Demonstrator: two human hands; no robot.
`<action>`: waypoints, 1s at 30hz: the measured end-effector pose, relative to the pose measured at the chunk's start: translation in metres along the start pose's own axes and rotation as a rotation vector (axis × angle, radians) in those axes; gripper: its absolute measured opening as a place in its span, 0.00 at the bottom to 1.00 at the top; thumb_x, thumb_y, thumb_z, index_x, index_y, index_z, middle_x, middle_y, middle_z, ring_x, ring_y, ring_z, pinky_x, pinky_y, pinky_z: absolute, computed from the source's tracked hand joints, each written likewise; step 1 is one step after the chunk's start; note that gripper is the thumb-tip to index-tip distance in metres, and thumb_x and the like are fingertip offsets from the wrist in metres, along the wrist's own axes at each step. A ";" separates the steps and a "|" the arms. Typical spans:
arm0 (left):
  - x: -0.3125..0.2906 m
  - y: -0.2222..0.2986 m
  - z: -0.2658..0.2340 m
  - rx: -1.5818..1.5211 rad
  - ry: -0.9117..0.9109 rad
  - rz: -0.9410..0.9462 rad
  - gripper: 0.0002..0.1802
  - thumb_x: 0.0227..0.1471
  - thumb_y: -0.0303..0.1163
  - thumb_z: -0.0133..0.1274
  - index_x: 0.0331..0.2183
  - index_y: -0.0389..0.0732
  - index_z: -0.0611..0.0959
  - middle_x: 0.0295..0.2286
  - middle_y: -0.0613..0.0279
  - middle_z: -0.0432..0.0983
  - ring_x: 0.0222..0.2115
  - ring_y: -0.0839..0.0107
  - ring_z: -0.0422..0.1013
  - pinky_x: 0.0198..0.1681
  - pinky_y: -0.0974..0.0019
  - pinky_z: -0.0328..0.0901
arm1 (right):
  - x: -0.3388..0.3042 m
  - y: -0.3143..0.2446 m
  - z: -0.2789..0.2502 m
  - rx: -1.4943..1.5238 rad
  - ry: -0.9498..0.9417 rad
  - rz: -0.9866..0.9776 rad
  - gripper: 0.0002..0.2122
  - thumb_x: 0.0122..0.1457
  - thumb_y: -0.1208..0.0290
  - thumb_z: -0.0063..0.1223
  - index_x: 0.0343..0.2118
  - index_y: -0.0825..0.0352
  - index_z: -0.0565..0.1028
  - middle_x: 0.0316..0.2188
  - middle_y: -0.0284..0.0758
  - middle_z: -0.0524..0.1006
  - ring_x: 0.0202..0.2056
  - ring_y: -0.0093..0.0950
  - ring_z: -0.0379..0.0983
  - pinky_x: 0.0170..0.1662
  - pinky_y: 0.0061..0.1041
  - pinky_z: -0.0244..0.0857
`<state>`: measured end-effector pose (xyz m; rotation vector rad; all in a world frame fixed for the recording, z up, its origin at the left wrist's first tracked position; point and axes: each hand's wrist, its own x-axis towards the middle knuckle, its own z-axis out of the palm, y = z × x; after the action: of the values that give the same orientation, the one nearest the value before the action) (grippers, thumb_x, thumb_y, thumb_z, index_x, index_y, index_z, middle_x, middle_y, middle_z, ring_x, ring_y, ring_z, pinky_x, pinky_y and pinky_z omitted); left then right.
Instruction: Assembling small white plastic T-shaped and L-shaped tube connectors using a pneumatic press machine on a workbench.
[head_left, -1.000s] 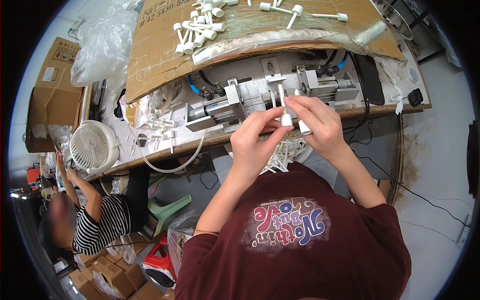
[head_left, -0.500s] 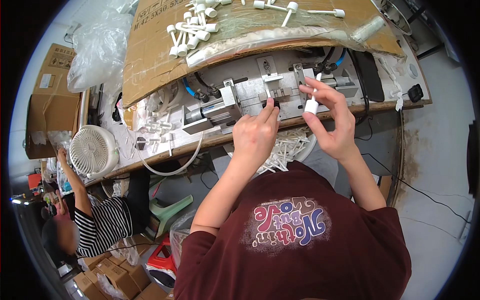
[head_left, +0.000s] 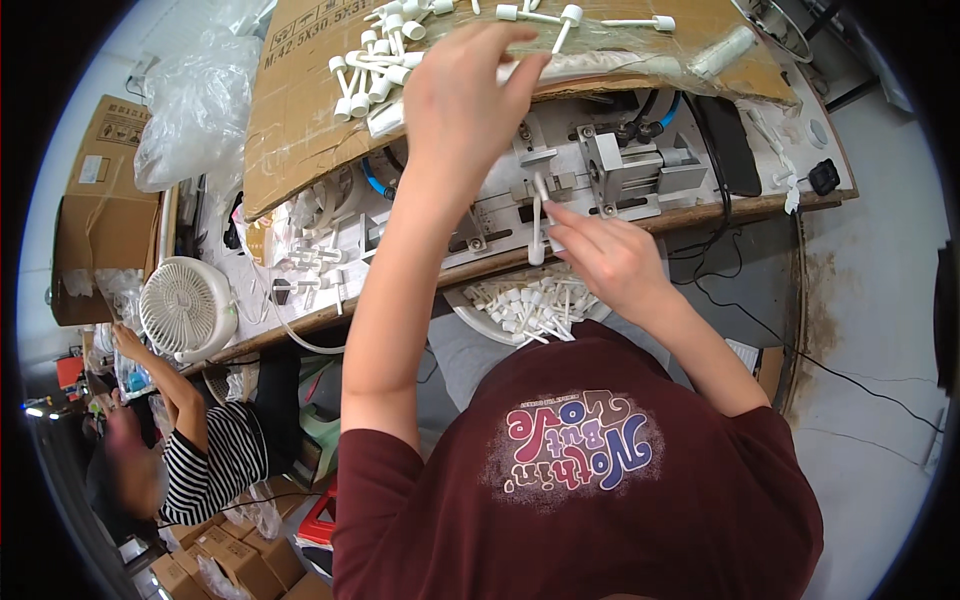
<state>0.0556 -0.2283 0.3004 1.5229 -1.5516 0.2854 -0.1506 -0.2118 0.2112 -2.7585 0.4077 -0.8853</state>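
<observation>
My right hand [head_left: 612, 258] pinches a white plastic mallet-shaped piece [head_left: 536, 235] at the front edge of the metal clamping fixture [head_left: 505, 215]. Its thick end hangs toward me, and its thin stem points into the fixture's middle block, where a white tip shows. Whether that tip belongs to the same piece I cannot tell. My left hand [head_left: 465, 95] is raised over the cardboard sheet [head_left: 310, 120], close to a pile of similar white pieces [head_left: 385, 60]. Its thumb and fingers are apart, with nothing visible between them. My left forearm hides the fixture's left side.
Below the bench edge, a round basin [head_left: 470, 312] holds many white pieces. A pneumatic cylinder [head_left: 665, 170] with hoses stands right of the fixture. A white fan [head_left: 187, 308] sits on the bench at left. Beyond it, a person in a striped shirt [head_left: 215, 455] reaches toward the bench.
My left hand has lifted from the fixture to the pile on the cardboard. My right hand has lowered from beside the right cylinder to the fixture's front, bringing a white piece.
</observation>
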 end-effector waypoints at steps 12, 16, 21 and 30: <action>0.046 -0.031 0.079 0.544 -0.288 0.124 0.17 0.46 0.48 0.61 0.32 0.46 0.88 0.28 0.61 0.81 0.35 0.60 0.74 0.37 0.58 0.70 | 0.016 0.001 0.019 -0.152 -0.015 -0.024 0.04 0.46 0.74 0.56 0.26 0.64 0.73 0.45 0.37 0.79 0.15 0.27 0.68 0.23 0.22 0.65; 0.059 -0.034 0.071 0.527 -0.417 0.048 0.16 0.44 0.44 0.62 0.32 0.43 0.87 0.28 0.60 0.82 0.34 0.61 0.76 0.39 0.61 0.71 | 0.015 0.002 0.021 -0.121 -0.012 -0.005 0.06 0.46 0.74 0.57 0.27 0.65 0.73 0.46 0.36 0.79 0.16 0.29 0.69 0.23 0.24 0.66; 0.063 -0.036 0.066 0.314 -0.484 -0.148 0.16 0.43 0.41 0.61 0.34 0.42 0.87 0.28 0.58 0.82 0.31 0.63 0.78 0.37 0.62 0.71 | 0.013 0.005 0.022 -0.042 -0.001 0.024 0.08 0.46 0.74 0.61 0.30 0.65 0.75 0.47 0.35 0.78 0.22 0.30 0.74 0.29 0.25 0.68; 0.078 -0.041 0.045 -0.404 -0.308 -0.494 0.17 0.49 0.40 0.63 0.39 0.42 0.87 0.26 0.63 0.80 0.27 0.79 0.73 0.31 0.72 0.68 | 0.024 0.006 0.005 0.236 0.075 -0.055 0.11 0.49 0.72 0.62 0.35 0.67 0.75 0.43 0.38 0.77 0.32 0.30 0.77 0.33 0.26 0.71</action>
<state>0.0868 -0.3209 0.3144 1.6044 -1.2971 -0.5346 -0.1302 -0.2249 0.2180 -2.5374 0.2248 -0.9842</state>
